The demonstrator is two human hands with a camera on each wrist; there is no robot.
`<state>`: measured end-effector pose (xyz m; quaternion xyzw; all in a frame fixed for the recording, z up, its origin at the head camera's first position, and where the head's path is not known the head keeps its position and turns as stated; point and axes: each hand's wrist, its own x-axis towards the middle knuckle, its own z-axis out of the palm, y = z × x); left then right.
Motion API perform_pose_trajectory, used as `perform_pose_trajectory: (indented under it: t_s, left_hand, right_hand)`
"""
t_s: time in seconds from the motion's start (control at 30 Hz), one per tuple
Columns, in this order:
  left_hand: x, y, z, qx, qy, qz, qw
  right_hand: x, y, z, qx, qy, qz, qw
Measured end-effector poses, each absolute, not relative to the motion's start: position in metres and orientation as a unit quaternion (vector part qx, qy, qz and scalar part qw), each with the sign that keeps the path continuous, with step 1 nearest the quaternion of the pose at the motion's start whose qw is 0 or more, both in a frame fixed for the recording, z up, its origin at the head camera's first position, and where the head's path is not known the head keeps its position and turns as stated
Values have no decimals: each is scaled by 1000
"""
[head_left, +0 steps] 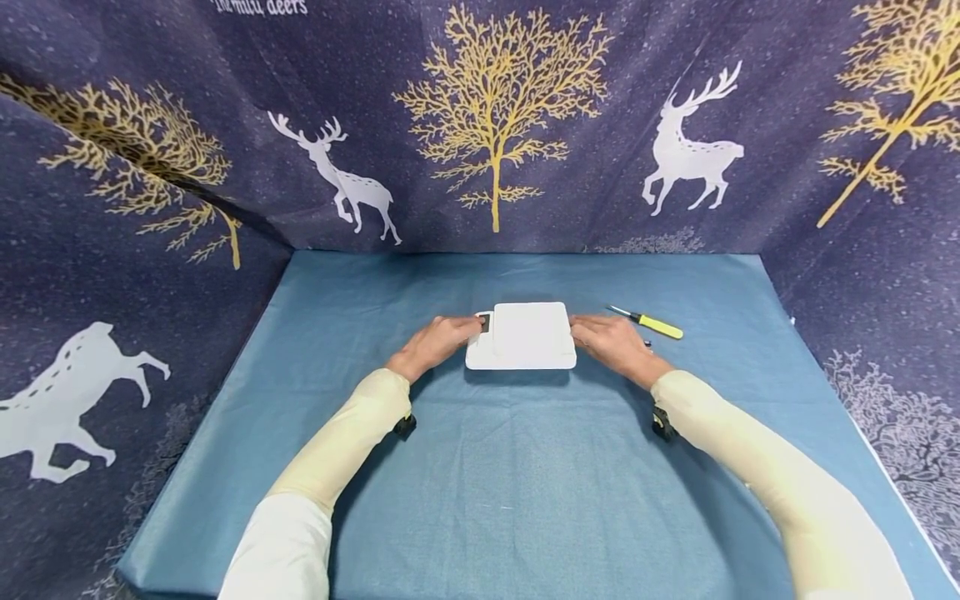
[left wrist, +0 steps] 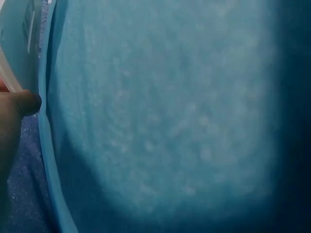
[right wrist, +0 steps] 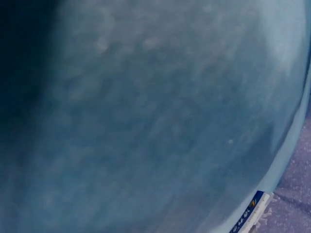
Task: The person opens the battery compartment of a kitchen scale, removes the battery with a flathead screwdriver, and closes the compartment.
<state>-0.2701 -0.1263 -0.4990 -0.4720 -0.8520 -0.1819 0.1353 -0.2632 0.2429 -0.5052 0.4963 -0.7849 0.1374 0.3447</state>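
Note:
A flat white kitchen scale (head_left: 532,333) with a raised square platform is near the middle of the blue-covered table, its small dark display on the left. At its left end my left hand (head_left: 438,340) grips the edge. My right hand (head_left: 611,340) holds the opposite edge. A shadow shows below the scale's near side. In the left wrist view, my left thumb (left wrist: 24,103) presses against the scale's pale edge (left wrist: 8,73). My right hand is out of sight in the right wrist view.
A screwdriver (head_left: 660,326) with a yellow handle lies right of my right hand. A small dark thing (head_left: 648,342) shows beside that wrist. At the right wrist view's lower edge is a blue-and-white printed thing (right wrist: 249,213). Patterned cloth (head_left: 495,125) hangs around the table.

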Motion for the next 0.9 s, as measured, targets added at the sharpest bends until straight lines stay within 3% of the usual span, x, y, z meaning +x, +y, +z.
perform_pose_trajectory:
  t_s: [0.47, 0.9]
  left_hand:
    - [-273, -126, -491, -450, -883, -100, 83]
    - [-273, -122, -481, -461, -884, -20, 74]
  right_hand:
    - [-263, 243, -509, 507, -803, 98, 298]
    - [-258, 245, -504, 482, -835, 129, 232]
